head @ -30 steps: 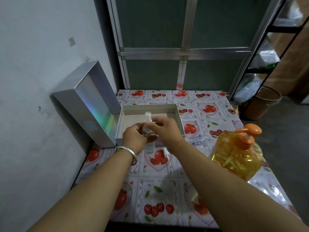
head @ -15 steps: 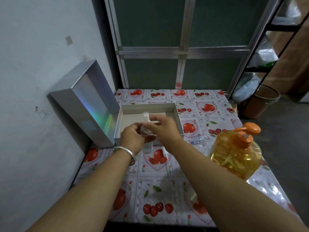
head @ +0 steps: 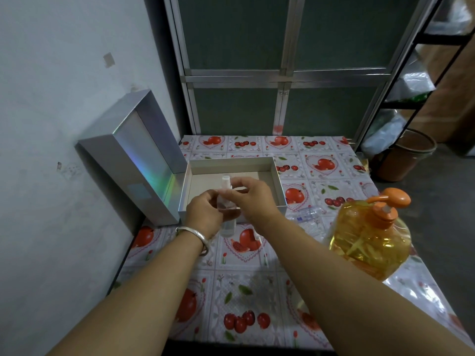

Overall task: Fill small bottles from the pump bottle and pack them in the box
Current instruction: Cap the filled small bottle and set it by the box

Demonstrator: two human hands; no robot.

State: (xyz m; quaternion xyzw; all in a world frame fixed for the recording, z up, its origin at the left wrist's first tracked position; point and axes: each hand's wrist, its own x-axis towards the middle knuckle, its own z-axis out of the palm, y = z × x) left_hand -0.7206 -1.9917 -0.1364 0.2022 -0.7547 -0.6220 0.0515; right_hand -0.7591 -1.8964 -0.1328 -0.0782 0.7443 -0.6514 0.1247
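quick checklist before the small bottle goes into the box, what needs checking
1. Grip: left hand holds the small spray bottle by its body, right hand pinches near its top: ok.
2. Bottle upright: ok.
3. Spray cap fully tightened: cannot tell.
4. Bottle filled: cannot tell, it is clear and blurred.
5. Open box right behind the hands, floor space visible: ok.
6. Pump bottle stands off to the right, clear of the path: ok.
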